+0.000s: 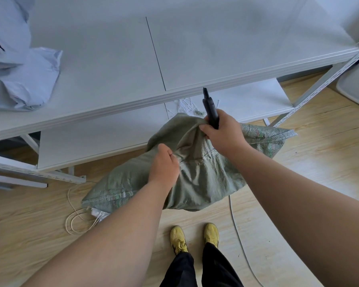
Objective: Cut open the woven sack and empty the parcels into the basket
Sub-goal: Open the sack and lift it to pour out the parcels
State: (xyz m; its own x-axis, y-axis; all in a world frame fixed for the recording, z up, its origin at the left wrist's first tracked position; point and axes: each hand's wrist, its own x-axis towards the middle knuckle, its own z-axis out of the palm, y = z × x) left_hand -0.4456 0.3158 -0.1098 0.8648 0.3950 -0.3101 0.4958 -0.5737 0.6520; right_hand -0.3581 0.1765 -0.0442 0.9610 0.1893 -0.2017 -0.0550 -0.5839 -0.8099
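Green woven sack [205, 179], crumpled, apparently bunched upright on floor

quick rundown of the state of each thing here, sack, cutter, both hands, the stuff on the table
woven sack: on the floor, bunched and gripped at the top; whether cut open cannot be told
black cutter: held upright, tip pointing up, off the sack
left hand: closed on a fold of sack
right hand: closed on the cutter and a fold of sack
grey mailers: crumpled on the table
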